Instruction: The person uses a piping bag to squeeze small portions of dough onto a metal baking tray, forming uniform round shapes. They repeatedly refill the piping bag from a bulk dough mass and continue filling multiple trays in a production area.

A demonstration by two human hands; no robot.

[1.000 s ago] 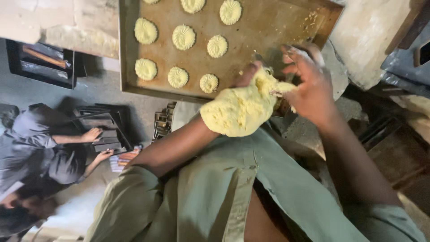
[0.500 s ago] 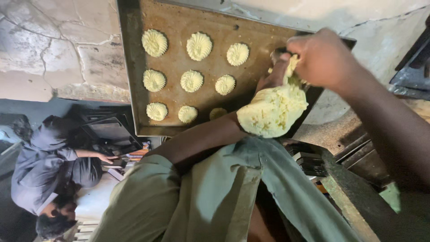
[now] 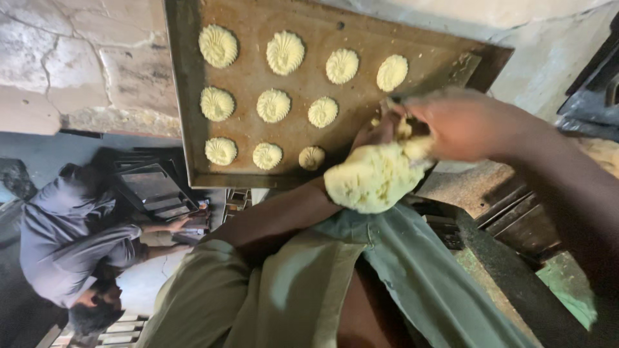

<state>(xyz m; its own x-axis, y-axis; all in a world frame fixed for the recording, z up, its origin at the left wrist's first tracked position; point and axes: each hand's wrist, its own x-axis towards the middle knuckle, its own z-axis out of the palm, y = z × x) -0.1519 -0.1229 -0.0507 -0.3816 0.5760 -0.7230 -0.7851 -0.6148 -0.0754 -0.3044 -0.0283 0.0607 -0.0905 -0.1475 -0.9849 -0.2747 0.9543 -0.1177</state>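
Left hand (image 3: 377,135) cradles the pale dough lump (image 3: 374,177); right hand (image 3: 467,122) pinches a piece off it (10 ridged cookies (image 3: 274,105) fill the baking tray (image 3: 180,116)); shaping calls for a free spot.

No packages, labels, signs or screens can be made out in this view.
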